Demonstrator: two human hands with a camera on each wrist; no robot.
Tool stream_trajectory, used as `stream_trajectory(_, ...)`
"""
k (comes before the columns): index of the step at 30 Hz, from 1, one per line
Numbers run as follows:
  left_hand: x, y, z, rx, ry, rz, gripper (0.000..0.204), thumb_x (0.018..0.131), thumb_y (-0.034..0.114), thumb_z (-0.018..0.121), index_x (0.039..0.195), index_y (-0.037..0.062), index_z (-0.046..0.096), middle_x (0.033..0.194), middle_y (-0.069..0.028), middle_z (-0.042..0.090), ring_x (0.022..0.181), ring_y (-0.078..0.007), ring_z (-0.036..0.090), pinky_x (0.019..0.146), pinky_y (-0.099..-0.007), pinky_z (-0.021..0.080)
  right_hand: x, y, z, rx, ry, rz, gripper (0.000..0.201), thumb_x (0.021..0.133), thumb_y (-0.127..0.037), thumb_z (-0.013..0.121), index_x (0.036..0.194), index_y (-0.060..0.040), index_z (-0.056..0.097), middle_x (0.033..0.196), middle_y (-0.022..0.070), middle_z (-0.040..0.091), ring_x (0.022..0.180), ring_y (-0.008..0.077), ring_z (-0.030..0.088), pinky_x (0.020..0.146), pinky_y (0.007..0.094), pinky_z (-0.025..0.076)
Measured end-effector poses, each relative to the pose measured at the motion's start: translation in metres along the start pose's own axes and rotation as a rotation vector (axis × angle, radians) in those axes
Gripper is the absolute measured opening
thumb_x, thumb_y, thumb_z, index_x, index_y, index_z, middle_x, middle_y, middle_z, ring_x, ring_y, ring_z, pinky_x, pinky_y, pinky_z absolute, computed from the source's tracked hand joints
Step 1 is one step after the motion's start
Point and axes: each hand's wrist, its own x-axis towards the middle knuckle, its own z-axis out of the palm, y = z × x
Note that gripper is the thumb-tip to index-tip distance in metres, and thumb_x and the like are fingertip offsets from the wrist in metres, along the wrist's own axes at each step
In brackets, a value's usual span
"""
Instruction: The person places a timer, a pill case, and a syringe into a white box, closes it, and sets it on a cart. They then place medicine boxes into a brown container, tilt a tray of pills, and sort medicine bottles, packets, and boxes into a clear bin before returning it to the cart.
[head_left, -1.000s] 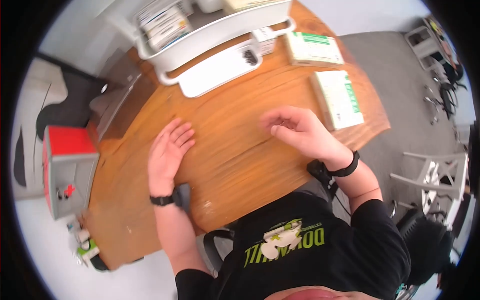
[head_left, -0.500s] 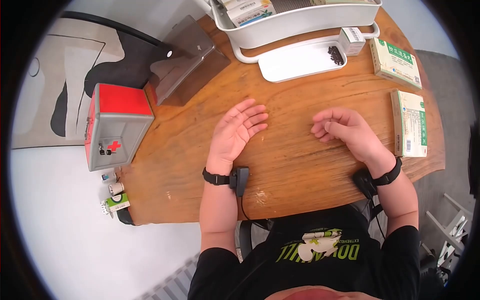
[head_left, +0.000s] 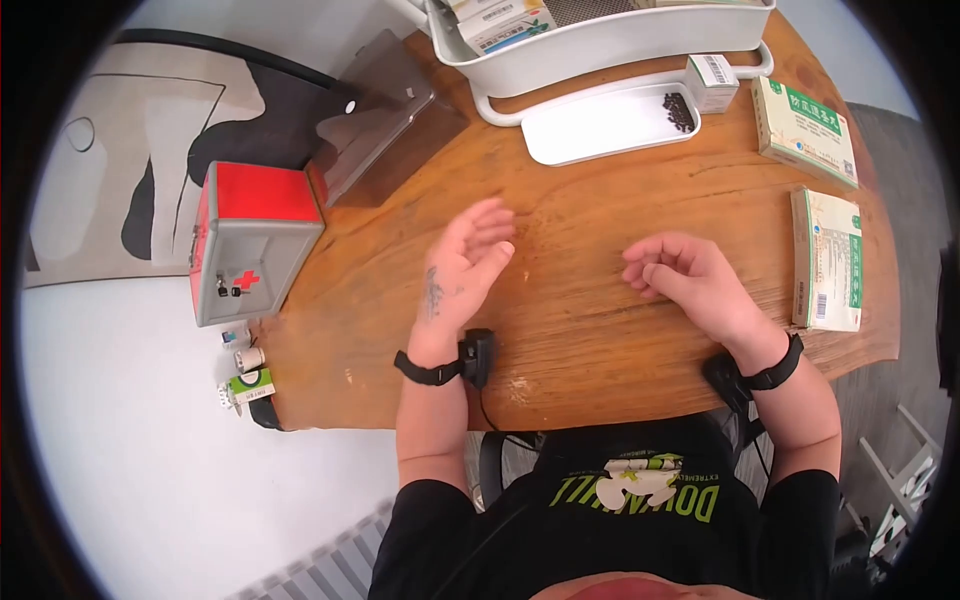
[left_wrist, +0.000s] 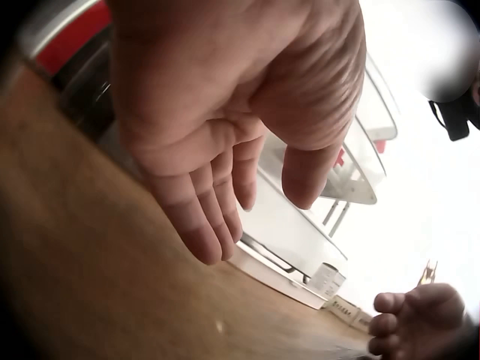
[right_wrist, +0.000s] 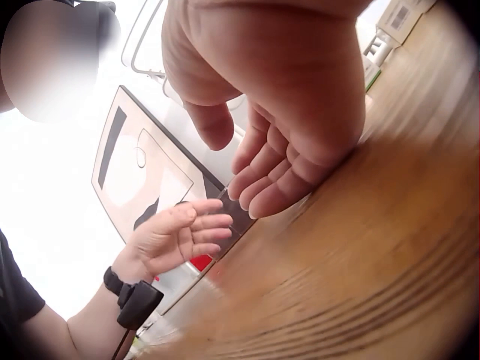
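Note:
My left hand point(head_left: 465, 265) is over the middle of the wooden table point(head_left: 570, 310), fingers extended and thumb apart, with nothing in it. Facing it, my right hand point(head_left: 695, 280) has loosely bent fingers and is likewise without any object; its little-finger side is down by the wood in the right wrist view. Right of that hand lies a white and green medicine box point(head_left: 828, 260), and a second such box point(head_left: 806, 130) lies behind it. Beyond the hands, a shallow white tray point(head_left: 590, 135) carries dark pellets point(head_left: 678, 112) at its right end. A small white carton point(head_left: 712, 83) stands beside the pellets.
At the back stands a white basket point(head_left: 610, 55) with boxes inside. A red and grey first-aid box point(head_left: 258, 240) sits at the left edge, next to a dark translucent bin point(head_left: 395, 135). Small packages point(head_left: 250, 383) are at the left table corner.
The head view has swung left, so the table shows further right. My left hand has turned from palm up to thumb-side up. The right hand keeps nearly the same pose.

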Motion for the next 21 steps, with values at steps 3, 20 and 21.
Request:
stream_trajectory(3, 0.003, 0.03, -0.029, 0.809, 0.243, 0.295, 0.051, 0.088, 0.011, 0.072, 0.136, 0.0007, 0.057, 0.131, -0.0198, 0.063, 0.118, -0.0336, 0.064, 0.101, -0.0402, 0.051, -0.002, 0.003, 0.002, -0.008, -0.002, 0.0, 0.021, 0.1, -0.006, 0.058, 0.118, 0.0028, 0.066, 0.102, 0.0059, 0.07, 0.09, 0.0094, 0.064, 0.082, 0.0256, 0.053)
stream_trajectory(20, 0.098, 0.013, -0.148, 1.569, 0.219, 0.525, 0.051, 0.094, 0.014, 0.063, 0.142, 0.0028, 0.051, 0.137, -0.026, 0.06, 0.123, -0.0392, 0.061, 0.1, -0.0434, 0.052, 0.003, 0.004, -0.002, -0.114, 0.004, -0.037, 0.025, 0.098, -0.008, 0.06, 0.119, 0.0036, 0.065, 0.1, 0.0063, 0.071, 0.085, 0.0094, 0.063, 0.078, 0.0252, 0.054)
stream_trajectory(21, 0.098, 0.012, -0.149, 1.593, 0.216, 0.524, 0.05, 0.094, 0.014, 0.062, 0.141, 0.0022, 0.051, 0.136, -0.0262, 0.06, 0.122, -0.0389, 0.061, 0.1, -0.0435, 0.052, 0.004, 0.004, -0.001, -0.116, 0.006, -0.034, 0.024, 0.099, -0.008, 0.059, 0.119, 0.0035, 0.065, 0.1, 0.0061, 0.071, 0.085, 0.0093, 0.063, 0.078, 0.0253, 0.054)
